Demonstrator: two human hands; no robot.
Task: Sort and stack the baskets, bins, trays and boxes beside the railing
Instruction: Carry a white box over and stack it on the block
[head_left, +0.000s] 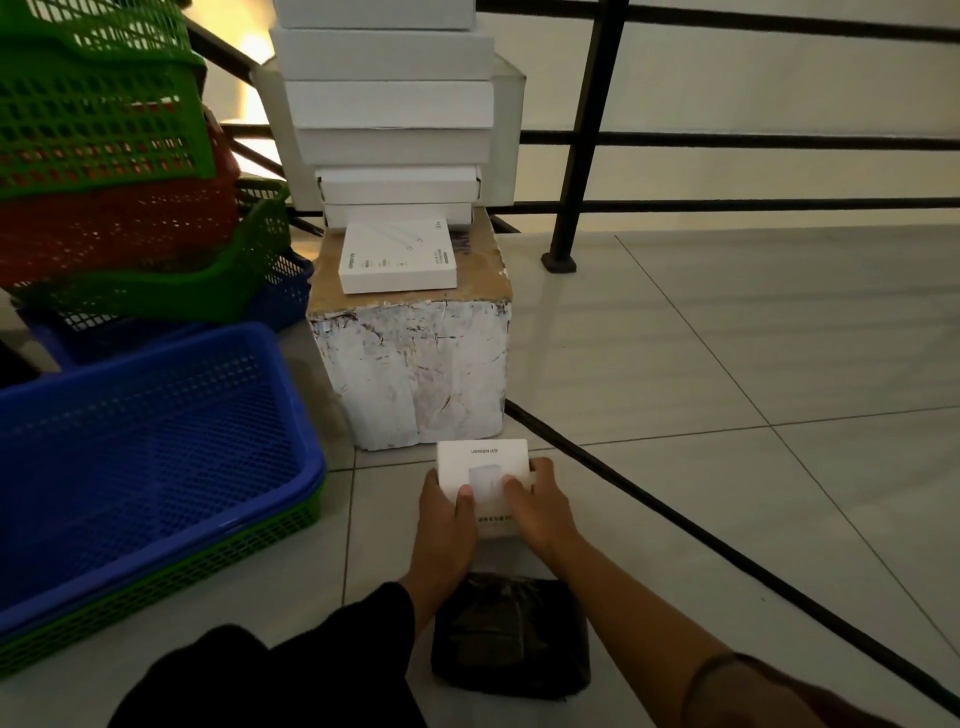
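Head view: both hands hold a small white box (483, 475) just above the tiled floor (727, 467), near the scuffed white block (415, 374). The left hand (447, 512) and right hand (540, 506) curl round its sides, thumbs pressed on top.

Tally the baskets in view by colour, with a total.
Green baskets: 4
Red baskets: 1
Blue baskets: 2
Total: 7, counting the rims that show; any others nested inside cannot be told.
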